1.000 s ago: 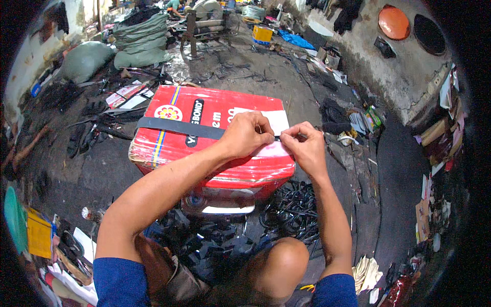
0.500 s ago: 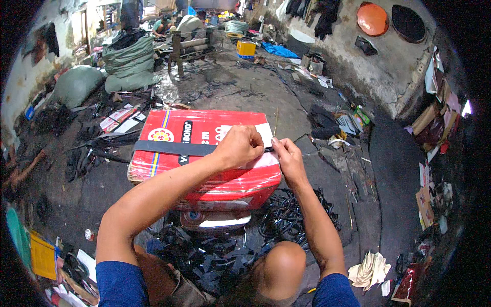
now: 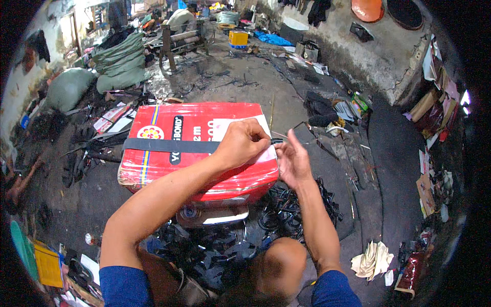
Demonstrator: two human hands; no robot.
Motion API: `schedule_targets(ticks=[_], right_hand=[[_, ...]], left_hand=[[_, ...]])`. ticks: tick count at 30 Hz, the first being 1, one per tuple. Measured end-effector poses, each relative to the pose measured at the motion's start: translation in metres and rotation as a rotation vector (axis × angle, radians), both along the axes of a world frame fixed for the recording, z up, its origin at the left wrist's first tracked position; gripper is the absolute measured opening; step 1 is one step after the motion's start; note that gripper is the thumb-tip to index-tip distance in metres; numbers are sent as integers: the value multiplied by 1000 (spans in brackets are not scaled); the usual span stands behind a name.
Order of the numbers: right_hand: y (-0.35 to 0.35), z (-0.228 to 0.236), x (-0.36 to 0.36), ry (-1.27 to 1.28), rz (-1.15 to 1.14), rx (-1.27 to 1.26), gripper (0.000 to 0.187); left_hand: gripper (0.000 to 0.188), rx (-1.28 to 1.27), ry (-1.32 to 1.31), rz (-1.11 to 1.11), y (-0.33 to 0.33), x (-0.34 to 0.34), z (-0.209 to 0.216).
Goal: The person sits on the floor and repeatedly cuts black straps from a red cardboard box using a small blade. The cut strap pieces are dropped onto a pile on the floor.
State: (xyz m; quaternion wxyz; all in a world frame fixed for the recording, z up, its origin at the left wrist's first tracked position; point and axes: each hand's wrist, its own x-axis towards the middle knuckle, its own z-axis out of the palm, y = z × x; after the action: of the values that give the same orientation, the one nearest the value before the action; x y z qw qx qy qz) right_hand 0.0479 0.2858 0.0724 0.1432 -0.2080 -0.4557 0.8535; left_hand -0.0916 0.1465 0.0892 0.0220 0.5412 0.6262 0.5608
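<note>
A red cardboard carton (image 3: 202,174) wrapped in shiny film stands in front of me, between my knees and the open floor. Across its top lies a flat black strip (image 3: 169,146), running to the right edge under my left hand. My left hand (image 3: 243,143) is closed in a pinch at that edge, with a short dark end poking out beyond the fingertips. Just off the carton's corner, my right hand (image 3: 294,161) is turned with thumb and fingers apart, beside that dark end. A thin light strand shows near its fingertips; whether it is held is unclear.
Cut black scraps (image 3: 204,256) lie between my legs, and a tangle of black loops (image 3: 281,207) sits right of the carton. A cream cloth (image 3: 372,260) lies at lower right. Farther off are a yellow crate (image 3: 238,39), green-grey sacks (image 3: 120,61) and a wooden stand (image 3: 168,48).
My right hand has turned, its fingers spreading from a pinch and shifting slightly right. My left hand keeps its pinch at the carton's edge. The whole view has tilted a little.
</note>
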Motion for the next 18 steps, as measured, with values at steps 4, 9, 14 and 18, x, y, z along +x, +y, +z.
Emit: schedule_targets(ticks=[4, 9, 14, 18], right_hand=[[16, 37, -25, -276, -180, 897, 50], [2, 34, -52, -414, -346, 1650, 37], [18, -21, -51, -125, -446, 1228, 33], [30, -110, -48, -139, -457, 1144, 32]], left_hand=[[10, 4, 3, -10, 3, 3, 4], [10, -22, 4, 2, -2, -3, 2], [9, -56, 22, 17, -3, -1, 3], [6, -102, -43, -28, -4, -3, 7]])
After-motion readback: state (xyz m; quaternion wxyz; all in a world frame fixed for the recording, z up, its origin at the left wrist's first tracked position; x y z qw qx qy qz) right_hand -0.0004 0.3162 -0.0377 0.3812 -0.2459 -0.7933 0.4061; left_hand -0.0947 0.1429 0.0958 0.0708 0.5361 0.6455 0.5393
